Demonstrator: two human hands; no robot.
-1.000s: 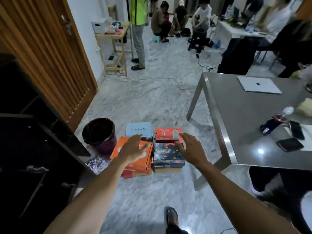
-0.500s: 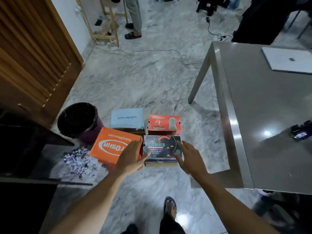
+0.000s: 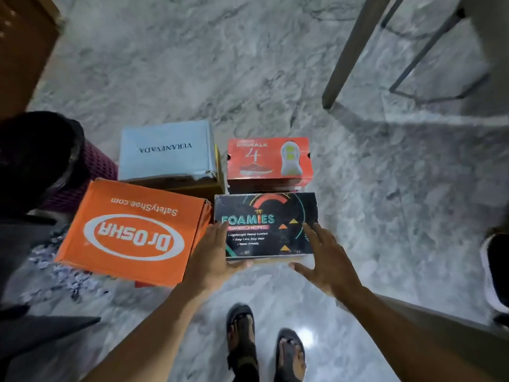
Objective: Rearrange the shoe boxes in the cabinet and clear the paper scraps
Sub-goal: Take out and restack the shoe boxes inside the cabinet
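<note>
Four shoe boxes grouped on marble floor [image 3: 275, 64], two rows of two. Front right: black box [image 3: 265, 224], "FOAMIES SKECHERS" print in teal and pink, orange triangles, curved line art; sits on top of another box, only a thin edge of that visible. Front left: orange box [image 3: 132, 232], white oval logo "Dr.OSHA" and "SafetyShoe.com", text upside down from this view, lid tilted, touching the black box's left side. Back left: pale blue box [image 3: 165, 150], "VERANEVADA" upside down, resting on a brown carton. Back right: red box [image 3: 268, 158], "4" and shoe pictures, just behind the black one.

Left hand [image 3: 214, 257] at black box's near left corner, fingers spread, thumb under front edge. Right hand [image 3: 325, 257] at near right corner, fingers splayed, touching lid edge. No closed grasp visible.

Paper scraps [image 3: 63, 271] heaped on floor left of orange box. Dark waste bin [image 3: 41, 161] beside pale blue box. Table leg [image 3: 355, 51] upper right.
</note>
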